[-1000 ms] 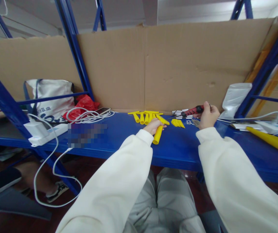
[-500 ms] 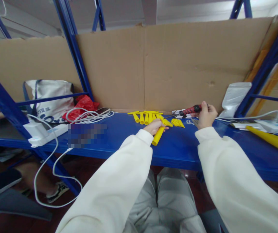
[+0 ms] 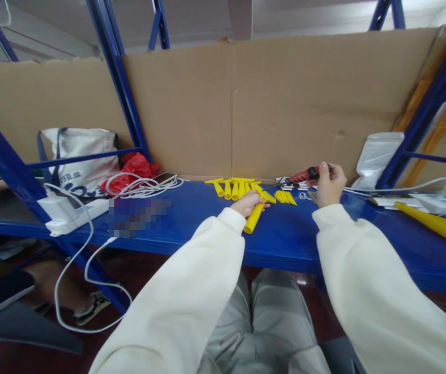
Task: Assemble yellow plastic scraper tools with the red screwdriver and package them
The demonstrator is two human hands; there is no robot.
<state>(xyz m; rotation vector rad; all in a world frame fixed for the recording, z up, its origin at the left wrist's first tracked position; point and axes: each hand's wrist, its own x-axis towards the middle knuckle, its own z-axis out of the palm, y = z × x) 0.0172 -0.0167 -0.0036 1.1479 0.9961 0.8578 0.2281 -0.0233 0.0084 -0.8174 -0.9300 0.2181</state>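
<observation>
My left hand (image 3: 248, 203) is closed around a yellow plastic handle (image 3: 253, 220), whose round end points toward me. In my right hand (image 3: 330, 185) is a screwdriver (image 3: 301, 177) with a red and black grip; its thin shaft slopes left toward the far end of that handle. Whether the tip touches is too small to make out. Just behind my left hand, several yellow T-shaped pieces (image 3: 227, 189) lie in a row. Right of the held handle rests a small group of flat yellow pieces (image 3: 284, 197).
A cardboard panel (image 3: 285, 109) stands behind the blue shelf (image 3: 203, 228). To the left are a cloth bag (image 3: 82, 161), a red plastic bag (image 3: 139, 165), coiled white cable (image 3: 145, 186) and a power strip (image 3: 78, 215). At right lies a yellow cone-like piece (image 3: 437, 223).
My right hand and the screwdriver have shifted very slightly to the left. My left hand and the yellow handle look unmoved.
</observation>
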